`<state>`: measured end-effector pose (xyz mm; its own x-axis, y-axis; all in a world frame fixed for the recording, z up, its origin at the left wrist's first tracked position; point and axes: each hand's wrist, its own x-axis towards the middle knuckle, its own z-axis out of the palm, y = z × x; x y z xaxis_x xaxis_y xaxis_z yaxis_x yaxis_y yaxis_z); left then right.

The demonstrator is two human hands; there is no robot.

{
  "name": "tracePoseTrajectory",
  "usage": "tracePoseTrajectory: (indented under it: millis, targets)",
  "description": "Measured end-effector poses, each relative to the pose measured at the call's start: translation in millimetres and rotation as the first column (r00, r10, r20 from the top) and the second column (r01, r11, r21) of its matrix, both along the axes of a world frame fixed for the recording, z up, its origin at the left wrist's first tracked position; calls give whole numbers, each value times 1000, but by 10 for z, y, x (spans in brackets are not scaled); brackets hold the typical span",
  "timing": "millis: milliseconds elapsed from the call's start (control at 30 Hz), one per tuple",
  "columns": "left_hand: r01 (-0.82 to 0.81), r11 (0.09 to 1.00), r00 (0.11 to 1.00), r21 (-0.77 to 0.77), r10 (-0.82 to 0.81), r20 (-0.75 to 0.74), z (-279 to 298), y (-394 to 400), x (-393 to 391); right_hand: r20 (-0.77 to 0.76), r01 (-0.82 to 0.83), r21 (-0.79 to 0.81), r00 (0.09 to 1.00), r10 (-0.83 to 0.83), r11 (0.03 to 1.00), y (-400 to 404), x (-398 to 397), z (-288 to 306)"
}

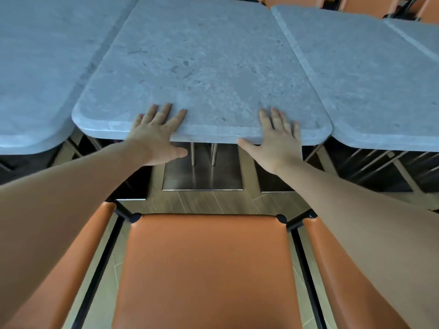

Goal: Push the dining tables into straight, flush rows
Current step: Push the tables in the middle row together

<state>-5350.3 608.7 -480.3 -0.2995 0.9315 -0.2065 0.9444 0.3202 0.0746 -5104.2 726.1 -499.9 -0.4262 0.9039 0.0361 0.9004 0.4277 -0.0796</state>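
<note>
Grey stone-look tabletops fill the room over a wood-plank floor [213, 203]. From the left: the left table [35, 79] sits nearer the person than the middle table [202, 67], whose near edge is set back from both neighbours. The left hand [154, 131] and right hand [275, 141] lie flat and spread on that edge, fingers on top, thumbs below, gripping nothing. Judged best: move it evenly with both palms, stopping once edges line up with the right table [368, 79]. No containers show. An orange chair [206, 269] stands below.
</note>
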Motion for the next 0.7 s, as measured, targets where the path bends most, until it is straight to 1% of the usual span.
tracePoseTrajectory:
  millis: [100,167,233,267,300,333,400,433,467,500,533,600,667,700]
  targets:
    - [-21,999,988,-25,25,150,175,-236,92,20,7,-96,1000,-5,995,-147,-22,201]
    - [-55,998,953,-44,65,294,350,-281,138,29,28,-162,999,-23,986,-294,44,280]
    - [-91,994,928,-60,106,357,604,-409,182,-6,-17,-177,1000,16,984,-472,87,432]
    - [-83,994,929,-71,103,354,704,-501,219,-41,-62,-165,998,56,984,-581,106,527]
    - [-38,994,943,-99,68,326,789,-618,253,-75,-114,-156,992,104,981,-705,119,625]
    - [37,989,962,-147,5,273,866,-738,271,-105,-157,-153,984,142,976,-836,127,723]
    - [184,947,979,-263,-152,135,1052,-944,209,-163,-209,-177,970,181,962,-1075,105,926]
    - [204,936,978,-285,-184,94,1213,-1024,148,-188,-230,-188,963,194,955,-1148,65,1038]
    - [188,942,982,-278,-175,70,1403,-1088,83,-213,-247,-197,955,204,949,-1195,3,1171]
    - [137,960,990,-243,-126,63,1618,-1151,24,-248,-255,-201,947,202,946,-1227,-82,1332]
    - [87,977,995,-197,-77,58,1832,-1218,-28,-302,-260,-204,934,192,944,-1255,-172,1508]
    - [41,994,998,-102,-35,58,2200,-1373,-90,-426,-287,-214,888,175,934,-1332,-365,1884]
    - [18,998,996,-58,-12,91,2502,-1548,-134,-520,-349,-231,833,188,908,-1440,-532,2243]
    - [-20,1000,989,-18,22,149,2652,-1637,-138,-568,-383,-246,801,188,890,-1505,-604,2429]
